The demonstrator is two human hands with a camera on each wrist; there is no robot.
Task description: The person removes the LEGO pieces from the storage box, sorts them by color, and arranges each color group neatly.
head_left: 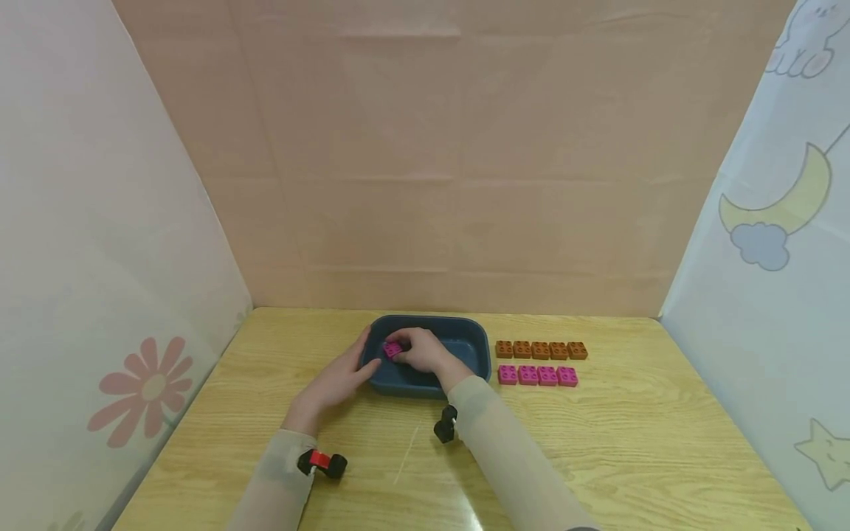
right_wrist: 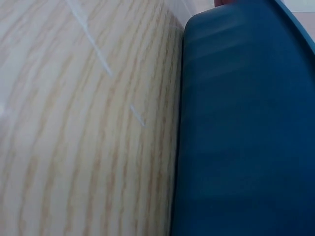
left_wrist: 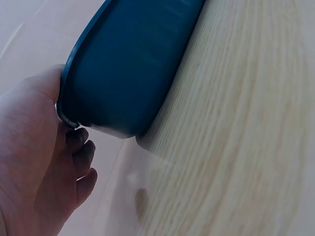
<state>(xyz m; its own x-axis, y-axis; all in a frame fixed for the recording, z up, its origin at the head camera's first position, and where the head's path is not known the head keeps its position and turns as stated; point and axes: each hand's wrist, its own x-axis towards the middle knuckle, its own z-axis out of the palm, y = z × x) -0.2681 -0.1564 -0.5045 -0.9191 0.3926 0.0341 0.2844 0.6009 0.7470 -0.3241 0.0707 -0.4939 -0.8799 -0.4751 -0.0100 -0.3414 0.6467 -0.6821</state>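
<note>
A dark blue plastic basin (head_left: pixel 458 322) with rounded corners stands on the table. My left hand (head_left: pixel 337 380) holds its left end. In the left wrist view, the thumb of that hand lies at the rim of the basin (left_wrist: pixel 128 64), and the other fingertips (left_wrist: pixel 84 155) curl below the rim. Inside the basin, toward its left end, my right hand (head_left: pixel 425 350) pinches a magenta toy building brick (head_left: pixel 392 349) between thumb and fingers. The right wrist view is mostly filled by the outer wall of the basin (right_wrist: pixel 241 123), which hides the right hand and the brick.
Right of the basin, several orange-brown bricks (head_left: pixel 541 350) line up in a back row. Several magenta bricks (head_left: pixel 538 375) form a row in front of them. The wood-grain table (head_left: pixel 637 442) is bounded by a tan back wall (head_left: pixel 458 184) and patterned side sheets (head_left: pixel 750 332).
</note>
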